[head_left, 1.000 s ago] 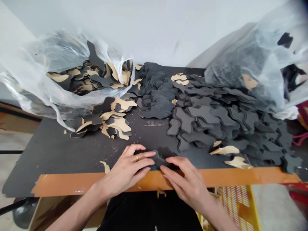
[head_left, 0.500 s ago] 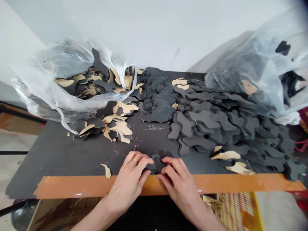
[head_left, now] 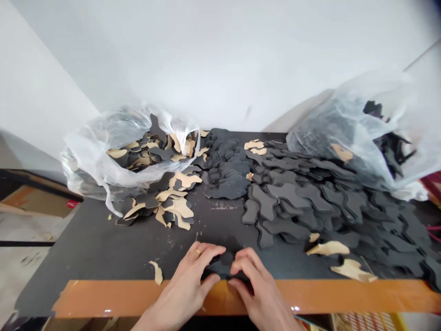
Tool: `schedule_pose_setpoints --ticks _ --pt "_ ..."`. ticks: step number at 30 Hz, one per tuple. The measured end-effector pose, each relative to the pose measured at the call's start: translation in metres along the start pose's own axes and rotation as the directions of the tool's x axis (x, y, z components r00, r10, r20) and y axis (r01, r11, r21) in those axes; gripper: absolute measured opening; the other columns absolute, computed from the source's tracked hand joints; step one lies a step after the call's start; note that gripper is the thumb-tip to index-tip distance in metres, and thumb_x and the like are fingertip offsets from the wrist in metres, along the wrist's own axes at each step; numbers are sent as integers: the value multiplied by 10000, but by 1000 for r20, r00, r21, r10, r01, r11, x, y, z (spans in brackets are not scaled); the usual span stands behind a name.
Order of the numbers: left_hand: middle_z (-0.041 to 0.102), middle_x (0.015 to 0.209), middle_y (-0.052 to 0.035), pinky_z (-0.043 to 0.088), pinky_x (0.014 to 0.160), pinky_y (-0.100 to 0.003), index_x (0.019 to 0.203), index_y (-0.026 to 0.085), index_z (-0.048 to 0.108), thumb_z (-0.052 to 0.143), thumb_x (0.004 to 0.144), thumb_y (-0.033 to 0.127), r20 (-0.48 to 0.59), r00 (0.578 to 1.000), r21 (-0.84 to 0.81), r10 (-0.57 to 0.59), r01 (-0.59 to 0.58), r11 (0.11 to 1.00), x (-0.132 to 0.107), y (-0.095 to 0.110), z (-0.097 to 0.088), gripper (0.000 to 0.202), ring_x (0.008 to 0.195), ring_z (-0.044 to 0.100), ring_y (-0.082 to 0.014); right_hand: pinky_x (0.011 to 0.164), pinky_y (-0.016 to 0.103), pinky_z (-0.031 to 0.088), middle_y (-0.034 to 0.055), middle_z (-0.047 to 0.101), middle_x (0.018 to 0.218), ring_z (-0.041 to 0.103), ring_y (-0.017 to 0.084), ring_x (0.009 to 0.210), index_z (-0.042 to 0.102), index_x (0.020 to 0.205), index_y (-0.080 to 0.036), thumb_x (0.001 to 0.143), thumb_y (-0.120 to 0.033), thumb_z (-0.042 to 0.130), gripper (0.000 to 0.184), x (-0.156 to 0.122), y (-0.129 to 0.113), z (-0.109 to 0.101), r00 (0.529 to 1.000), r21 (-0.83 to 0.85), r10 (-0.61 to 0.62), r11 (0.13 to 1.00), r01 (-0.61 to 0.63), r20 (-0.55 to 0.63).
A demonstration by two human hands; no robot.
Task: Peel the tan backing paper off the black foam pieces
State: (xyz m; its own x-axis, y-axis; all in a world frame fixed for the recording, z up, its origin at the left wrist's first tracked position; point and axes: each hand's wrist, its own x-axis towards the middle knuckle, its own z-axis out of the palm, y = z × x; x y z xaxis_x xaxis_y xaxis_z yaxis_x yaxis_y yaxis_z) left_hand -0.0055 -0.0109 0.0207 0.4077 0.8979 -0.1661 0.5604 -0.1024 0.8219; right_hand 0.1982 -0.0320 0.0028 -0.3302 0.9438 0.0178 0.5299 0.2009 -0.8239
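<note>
Between my two hands, near the table's front edge, is a dark foam piece (head_left: pixel 220 265) with a curvy outline, hard to make out against the black tabletop. My left hand (head_left: pixel 198 276) grips its left side between thumb and fingers; a ring sits on one finger. My right hand (head_left: pixel 251 280) pinches its right side with fingers curled and thumb below. Beyond them runs a stacked column of black wavy foam pieces (head_left: pixel 225 177). To the right spreads a large pile of dark grey foam pieces (head_left: pixel 289 197).
An open clear plastic bag (head_left: pixel 119 177) of black and tan pieces lies at the left, with loose tan-backed pieces (head_left: pixel 181 207) before it. Another plastic bag (head_left: pixel 347 133) stands at the right. Paper scraps (head_left: pixel 353 270) lie near the orange tape (head_left: pixel 113 294) on the table edge.
The camera view has tilted up, so everything sits lower in the picture. My hands stay on the foam piece, the right fingers curled more closely around its side.
</note>
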Motion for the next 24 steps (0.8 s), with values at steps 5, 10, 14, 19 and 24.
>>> schedule_pose_setpoints --ticks 5,10,14,19,24 --pt "657 954 18 468 866 -285 1048 296 670 646 826 96 72 997 36 -21 19 999 6 3 -12 300 936 612 -185 719 194 474 15 504 983 575 107 819 526 824 -227 929 -44 410 240 4 3 -3 970 52 -226 972 231 -93" --pt "708 1004 31 491 867 -252 1164 323 650 616 872 133 74 997 -133 27 -17 991 15 9 -20 350 920 643 -154 730 215 488 21 567 987 608 133 871 630 835 -247 954 -114 476 236 17 -3 -37 961 8 -212 976 217 -179" --pt "682 1199 -39 508 955 -334 1300 293 571 510 952 188 -85 980 -1 182 -182 983 41 7 -47 368 1026 647 -180 887 366 483 72 589 1115 582 231 1028 666 992 -261 950 -219 551 129 42 2 -84 871 -334 -246 937 102 -425" --pt "606 1335 -85 357 1119 -458 1204 205 627 551 897 139 -198 938 559 286 -132 819 96 -10 -103 322 1307 466 -255 954 462 467 128 584 1144 530 299 1101 613 1080 -191 908 -256 624 184 90 8 -87 836 -657 -390 752 47 -387" --pt "704 1162 -133 443 995 -470 1061 191 708 680 772 129 -216 962 600 166 -4 800 131 -23 -132 297 1173 573 -352 767 368 516 105 610 1024 586 272 967 571 1057 -171 857 -185 682 229 138 0 -41 948 -744 -266 666 51 -173"
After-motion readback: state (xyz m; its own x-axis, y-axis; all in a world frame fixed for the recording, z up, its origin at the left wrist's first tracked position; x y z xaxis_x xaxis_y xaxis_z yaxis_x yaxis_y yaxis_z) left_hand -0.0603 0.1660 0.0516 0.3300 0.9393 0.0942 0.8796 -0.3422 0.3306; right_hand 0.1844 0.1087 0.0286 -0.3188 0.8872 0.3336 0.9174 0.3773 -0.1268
